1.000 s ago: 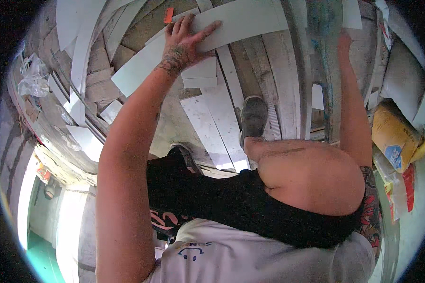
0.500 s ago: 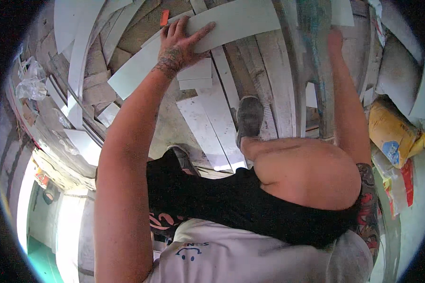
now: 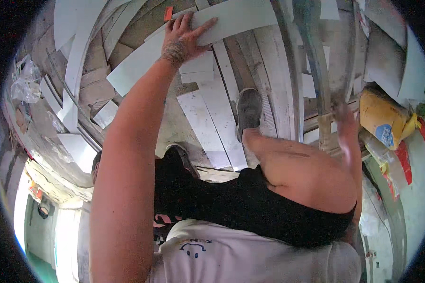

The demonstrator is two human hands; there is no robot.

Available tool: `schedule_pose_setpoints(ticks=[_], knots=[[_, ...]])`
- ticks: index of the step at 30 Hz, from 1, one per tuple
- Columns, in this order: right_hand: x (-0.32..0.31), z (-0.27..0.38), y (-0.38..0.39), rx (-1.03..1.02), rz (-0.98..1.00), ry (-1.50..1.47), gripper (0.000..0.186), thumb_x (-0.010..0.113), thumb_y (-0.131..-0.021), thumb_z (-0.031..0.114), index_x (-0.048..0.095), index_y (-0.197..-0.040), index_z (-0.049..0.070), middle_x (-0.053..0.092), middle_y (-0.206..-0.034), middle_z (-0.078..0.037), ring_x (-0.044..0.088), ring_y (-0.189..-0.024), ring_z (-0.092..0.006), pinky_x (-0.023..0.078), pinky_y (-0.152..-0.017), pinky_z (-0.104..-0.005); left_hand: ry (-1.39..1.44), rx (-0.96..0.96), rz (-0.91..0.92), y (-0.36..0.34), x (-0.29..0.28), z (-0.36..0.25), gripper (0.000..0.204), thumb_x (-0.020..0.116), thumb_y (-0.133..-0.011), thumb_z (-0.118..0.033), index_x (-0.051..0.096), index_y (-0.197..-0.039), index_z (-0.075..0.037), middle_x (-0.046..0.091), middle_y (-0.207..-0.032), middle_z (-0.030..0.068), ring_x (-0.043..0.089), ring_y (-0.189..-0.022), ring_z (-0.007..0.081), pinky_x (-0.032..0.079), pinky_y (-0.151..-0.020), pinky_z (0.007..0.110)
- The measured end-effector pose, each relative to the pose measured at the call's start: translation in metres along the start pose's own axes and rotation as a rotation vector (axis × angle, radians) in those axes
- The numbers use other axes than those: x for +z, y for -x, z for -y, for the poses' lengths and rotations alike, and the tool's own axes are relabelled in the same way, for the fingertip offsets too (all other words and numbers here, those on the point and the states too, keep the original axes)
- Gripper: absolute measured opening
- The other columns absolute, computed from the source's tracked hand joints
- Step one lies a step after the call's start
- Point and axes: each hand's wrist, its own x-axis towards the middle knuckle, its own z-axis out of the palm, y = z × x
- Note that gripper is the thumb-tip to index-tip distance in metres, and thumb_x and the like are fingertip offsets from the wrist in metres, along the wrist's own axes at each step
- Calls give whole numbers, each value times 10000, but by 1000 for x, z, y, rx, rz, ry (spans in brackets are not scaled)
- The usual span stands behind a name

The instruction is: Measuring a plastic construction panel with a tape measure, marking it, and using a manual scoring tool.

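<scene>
My left hand lies with its fingers spread on a long white board that slants across the upper middle. A small orange piece is just beyond the fingertips. Smeared by motion, my right hand is at the right, near the lower end of a worn, grey-stained wooden strip. Its fingers are too blurred to show whether they hold anything. Below my left hand, several narrow white strips lie on the floor.
My shoe stands beside the strips, among more planks. A yellow bag sits at the right, with a white sheet leaning above it. Clear plastic wrap and long offcuts lie at the left.
My right hand has come back toward my body, from the far right to beside the yellow bag. My left hand stays on the white board. The view has shifted slightly.
</scene>
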Motion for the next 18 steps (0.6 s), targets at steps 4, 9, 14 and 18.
schedule_pose_setpoints(ticks=[4, 9, 14, 18], knots=[[21, -9, 39, 153, 89, 699, 482, 574, -849, 277, 463, -1217, -15, 550, -1163, -206, 531, -1074, -340, 406, -923, -386, -17, 6, 7, 6, -3, 6, 807, 712, -641, -521, 304, -1337, -483, 310, -1377, 169, 318, -1266, 341, 223, -1033, 532], [29, 54, 60, 13, -124, 831, 507, 617, -826, 315, 481, -1175, -25, 588, -1044, -180, 565, -958, -285, 437, -834, -363, 15, 35, -53, 2, 3, 5, 785, 683, -673, -539, 298, -1352, -455, 300, -1389, 156, 300, -1283, 335, 213, -1037, 542], [38, 141, 94, 216, -92, 835, 502, 613, -830, 292, 470, -1197, -20, 579, -1084, -203, 591, -937, -308, 459, -809, -388, 0, 19, -65, 11, 4, 16, 749, 645, -709, -549, 285, -1358, -453, 306, -1391, 145, 290, -1294, 326, 204, -1040, 552], [-15, 88, 128, 118, -162, 972, 462, 595, -838, 263, 473, -1182, -20, 606, -952, -155, 607, -774, -251, 487, -681, -356, 56, 18, -98, 8, 5, 12, 743, 640, -705, -560, 291, -1354, -460, 314, -1387, 146, 300, -1285, 327, 207, -1038, 549]])
